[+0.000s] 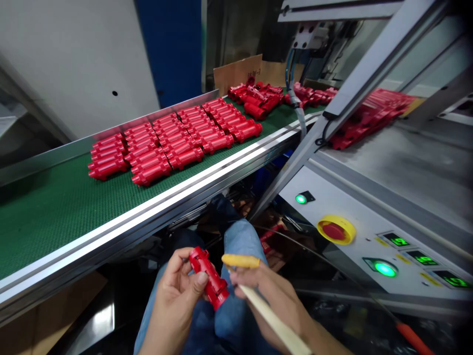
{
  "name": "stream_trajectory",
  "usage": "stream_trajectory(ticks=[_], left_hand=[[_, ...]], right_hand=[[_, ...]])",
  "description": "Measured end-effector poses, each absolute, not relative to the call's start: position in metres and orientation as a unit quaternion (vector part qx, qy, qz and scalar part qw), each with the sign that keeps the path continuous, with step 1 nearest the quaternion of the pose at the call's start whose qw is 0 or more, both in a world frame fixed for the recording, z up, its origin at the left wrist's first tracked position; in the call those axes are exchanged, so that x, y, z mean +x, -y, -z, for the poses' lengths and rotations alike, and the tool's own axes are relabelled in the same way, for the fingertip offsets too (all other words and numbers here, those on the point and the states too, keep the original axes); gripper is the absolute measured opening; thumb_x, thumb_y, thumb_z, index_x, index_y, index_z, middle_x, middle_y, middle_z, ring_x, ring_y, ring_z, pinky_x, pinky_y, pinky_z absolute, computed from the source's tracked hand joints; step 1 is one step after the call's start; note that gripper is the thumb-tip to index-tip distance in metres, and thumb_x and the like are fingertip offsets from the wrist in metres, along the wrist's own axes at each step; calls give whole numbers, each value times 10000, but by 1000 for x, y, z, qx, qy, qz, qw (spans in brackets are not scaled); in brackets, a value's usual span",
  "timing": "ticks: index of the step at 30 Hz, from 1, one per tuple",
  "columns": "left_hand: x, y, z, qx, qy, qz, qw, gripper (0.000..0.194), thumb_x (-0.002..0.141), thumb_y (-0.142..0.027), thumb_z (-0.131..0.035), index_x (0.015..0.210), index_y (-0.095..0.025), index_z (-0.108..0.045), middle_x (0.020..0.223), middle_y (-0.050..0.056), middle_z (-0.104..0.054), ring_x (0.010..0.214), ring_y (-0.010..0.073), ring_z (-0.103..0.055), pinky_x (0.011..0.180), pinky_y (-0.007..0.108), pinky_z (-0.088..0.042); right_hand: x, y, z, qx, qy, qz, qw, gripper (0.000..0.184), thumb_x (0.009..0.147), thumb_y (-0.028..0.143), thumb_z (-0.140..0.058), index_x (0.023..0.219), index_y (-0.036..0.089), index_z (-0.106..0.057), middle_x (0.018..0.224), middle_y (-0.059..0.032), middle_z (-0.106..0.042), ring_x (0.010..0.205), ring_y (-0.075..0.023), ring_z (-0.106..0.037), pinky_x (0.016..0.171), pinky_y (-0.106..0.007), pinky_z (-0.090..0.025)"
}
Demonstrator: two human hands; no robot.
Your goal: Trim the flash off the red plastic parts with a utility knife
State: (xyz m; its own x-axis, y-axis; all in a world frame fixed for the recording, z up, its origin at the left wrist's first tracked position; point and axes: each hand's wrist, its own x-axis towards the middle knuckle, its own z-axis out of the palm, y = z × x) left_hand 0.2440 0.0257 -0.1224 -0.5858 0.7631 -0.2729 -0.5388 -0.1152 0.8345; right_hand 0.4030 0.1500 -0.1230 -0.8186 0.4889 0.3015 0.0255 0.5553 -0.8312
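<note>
The left grip [177, 301] is clamped on a red plastic part [209, 278], fingers curled beneath it and thumb pressed on its side, holding it tilted just above the knees of the person's jeans [240, 241]. The right grip [266, 296] is closed around a pale stick [273, 320], whose far end runs down out of view past the wrist. A yellow strip [240, 260] lies along the top of the right fingers, its near end just beside the red part; whether it is a finger guard or part of the stick is hard to tell. The work in hand is at the two grips, with the stick's end close against the part, though the exact contact is hidden by the fingers.

Beyond the grips, a green conveyor belt [48, 222] carries neat rows of matching red parts [173, 143], with a loose heap [254, 98] farther along. To the right of the right grip sits a control panel [369, 231] with a red stop button [334, 229].
</note>
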Motion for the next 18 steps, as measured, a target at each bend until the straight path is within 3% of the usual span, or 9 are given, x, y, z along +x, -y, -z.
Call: stream_trajectory(ticks=[5, 11, 13, 18], left_hand=[[244, -25, 121, 94, -501, -747, 426, 417, 800, -330, -865, 1127, -211, -635, 935, 54, -693, 706, 160, -647, 616, 271, -575], [244, -24, 125, 119, -510, -754, 397, 323, 845, -303, -824, 1101, -241, -637, 920, 20, -695, 686, 148, -666, 649, 267, -572], [245, -23, 126, 141, -517, -748, 392, 279, 855, -290, -816, 1072, -243, -648, 891, 12, -718, 704, 146, -681, 677, 251, -574], [247, -17, 127, 180, -524, -731, 398, 199, 830, -243, -843, 956, -221, -691, 822, -7, -740, 741, 113, -686, 698, 157, -544]], right_hand=[[397, -157, 114, -250, 833, -367, 330, 157, 953, 170, -653, 1088, 234, -698, 1056, -45, -715, 987, -136, -700, 867, -230, -588], [404, -135, 85, -86, 850, -365, 372, 367, 819, -37, -644, 1137, 145, -673, 1009, -74, -668, 914, -140, -626, 806, -263, -561], [404, -131, 82, -86, 840, -371, 387, 411, 807, -48, -645, 1167, 148, -672, 1057, -80, -677, 949, -152, -631, 834, -281, -568], [397, -129, 89, -156, 826, -374, 392, 323, 862, 13, -667, 1129, 193, -689, 1021, -28, -730, 969, -130, -681, 888, -250, -571]])
